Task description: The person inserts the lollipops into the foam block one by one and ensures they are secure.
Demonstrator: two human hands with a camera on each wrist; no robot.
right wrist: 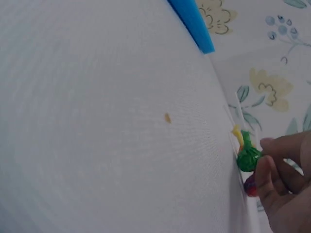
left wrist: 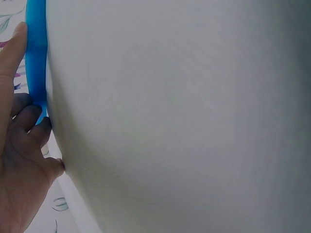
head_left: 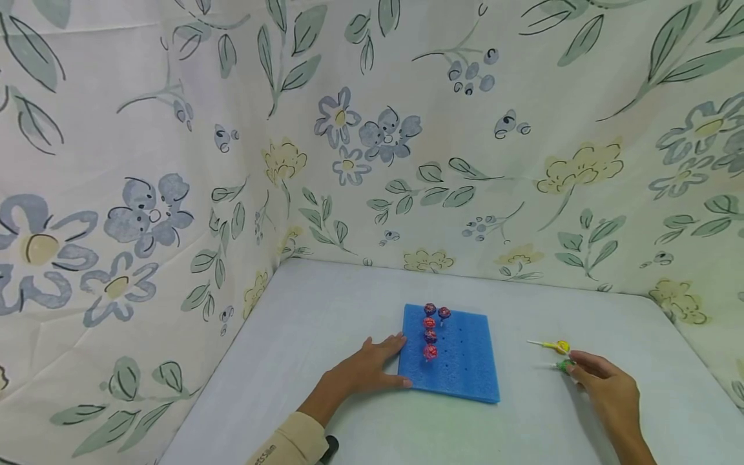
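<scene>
A blue foam board with rows of small holes lies on the table. Several red and dark purple wrapped lollipops stand in it, mostly in one column toward its left side. My left hand rests at the board's left edge, thumb and fingers spread along it. Off to the right of the board, my right hand pinches a green lollipop between thumb and forefinger, its stick pointing toward the board. A yellow lollipop lies just beyond it. Partly behind the fingers is a red and purple wrapped ball.
The white table carries the board and loose lollipops. Floral cloth hangs at the back and left of the table. In the right wrist view, a small brown mark shows on the white surface.
</scene>
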